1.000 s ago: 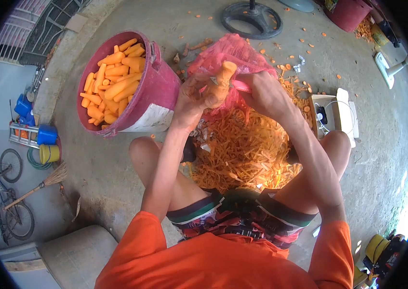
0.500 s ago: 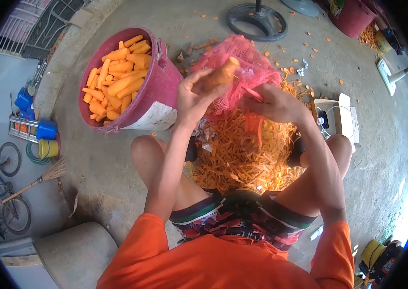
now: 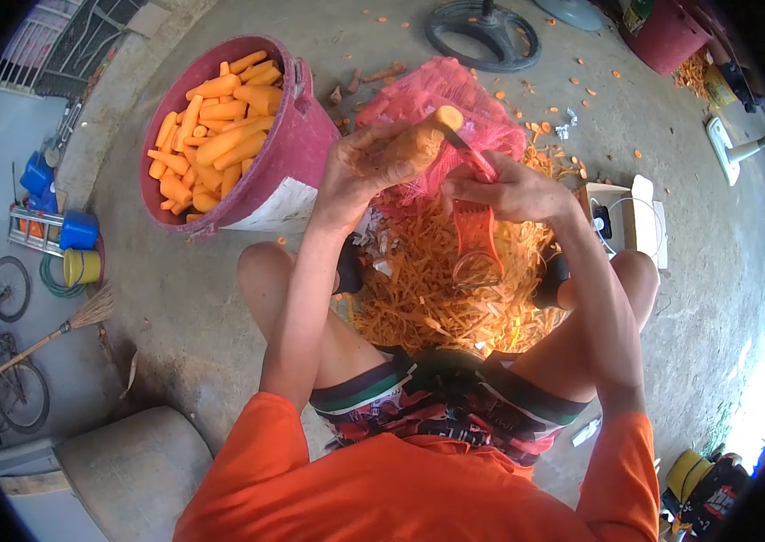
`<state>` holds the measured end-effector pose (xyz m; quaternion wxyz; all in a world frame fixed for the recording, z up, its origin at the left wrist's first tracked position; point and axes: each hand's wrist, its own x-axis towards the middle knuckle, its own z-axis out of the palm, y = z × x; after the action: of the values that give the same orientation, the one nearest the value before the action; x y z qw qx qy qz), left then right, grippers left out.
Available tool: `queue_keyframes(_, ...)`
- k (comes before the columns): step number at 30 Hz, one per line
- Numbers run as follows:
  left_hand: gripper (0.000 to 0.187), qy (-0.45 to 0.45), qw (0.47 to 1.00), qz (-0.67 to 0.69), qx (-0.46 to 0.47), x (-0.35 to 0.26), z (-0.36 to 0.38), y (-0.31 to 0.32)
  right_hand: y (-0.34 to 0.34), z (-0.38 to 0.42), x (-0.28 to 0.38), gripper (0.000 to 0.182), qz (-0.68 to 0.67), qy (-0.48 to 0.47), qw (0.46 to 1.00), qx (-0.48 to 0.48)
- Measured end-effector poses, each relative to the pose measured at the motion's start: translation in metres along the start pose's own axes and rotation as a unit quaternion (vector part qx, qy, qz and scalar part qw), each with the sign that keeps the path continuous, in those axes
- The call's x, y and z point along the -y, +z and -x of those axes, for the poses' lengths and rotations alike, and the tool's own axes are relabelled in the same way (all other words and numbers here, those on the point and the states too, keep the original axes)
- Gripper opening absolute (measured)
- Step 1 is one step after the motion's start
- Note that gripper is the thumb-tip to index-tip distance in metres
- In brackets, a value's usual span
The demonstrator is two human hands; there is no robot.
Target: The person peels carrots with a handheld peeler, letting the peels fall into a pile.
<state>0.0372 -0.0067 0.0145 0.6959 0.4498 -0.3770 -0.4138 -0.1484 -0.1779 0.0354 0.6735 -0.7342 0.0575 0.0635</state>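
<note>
My left hand is closed around a thick carrot with a dull, unpeeled-looking skin and a bright, flat cut end. My right hand grips a small knife with a reddish handle, its dark blade reaching to the carrot just below the cut end. From the same hand hangs an orange-red peeler, its loop-shaped head pointing down. Beneath both hands lies a heap of carrot peelings between my legs. Behind them sits a pink mesh sack.
A large maroon tub of peeled carrots stands at the left. An opened white box is on the right. A round black stand base lies ahead, with carrot slices scattered on the concrete floor.
The knife blade now meets the carrot near its end, where a flat cut face shows. The peeler has swung into clear view below my right hand. The view has shifted slightly.
</note>
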Motion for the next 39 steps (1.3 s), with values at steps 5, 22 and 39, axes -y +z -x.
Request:
queue_keyframes(5,0.05,0.002,0.999,-0.039,0.005,-0.005,0.004,0.002,0.019,-0.012,-0.012,0.029,-0.007,0.114,0.993,0.022)
queue_keyframes(22,0.052,-0.067,0.994,0.064,-0.054,0.001,0.001,-0.002,0.009,-0.011,-0.01,0.023,0.356,-0.141,0.892,-0.239)
queue_keyframes(39,0.05,-0.074,0.992,0.094,-0.032,0.005,0.001,-0.006,0.01,-0.009,0.0,0.021,0.341,-0.153,0.892,-0.254)
